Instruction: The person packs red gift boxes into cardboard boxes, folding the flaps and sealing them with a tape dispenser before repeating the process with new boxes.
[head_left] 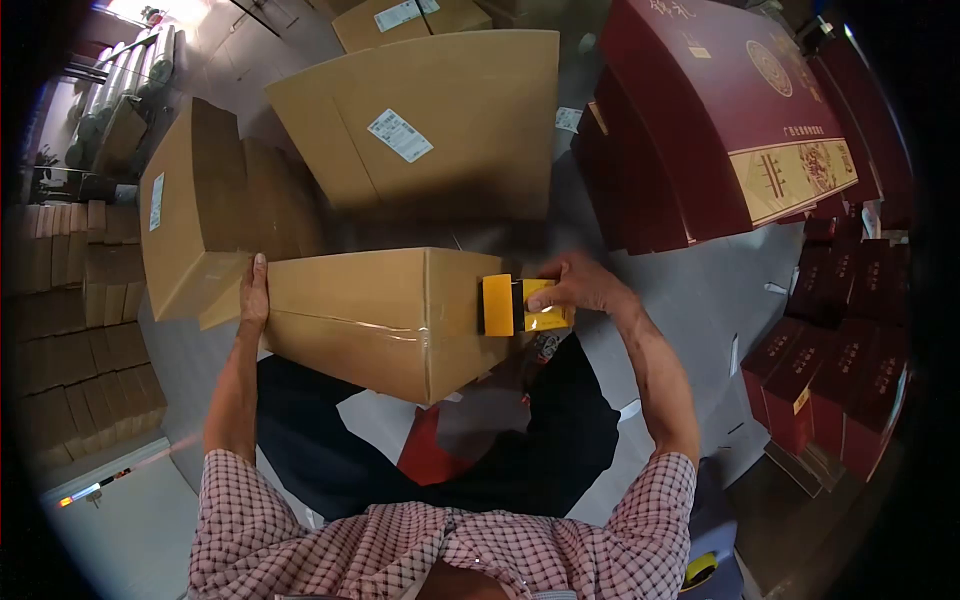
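A long brown cardboard box (350, 295) lies in front of my knees, with clear tape along the seam facing me. My left hand (256, 292) grips the box's left end, thumb upright against its edge; some of the fingers are hidden. At the other end, my right hand (588, 285) is closed round a yellow tape dispenser (498, 305). The dispenser's flat yellow front is up against the box's right end face. Part of its body is covered by my fingers.
Behind stands a large labelled carton (470, 130), with another carton (190, 200) at the left. Dark red printed boxes (720, 100) rise at the right, above a stack of smaller red boxes (830, 380). Flattened cardboard stacks (90, 370) line the left. Paper scraps lie on the grey floor (680, 330).
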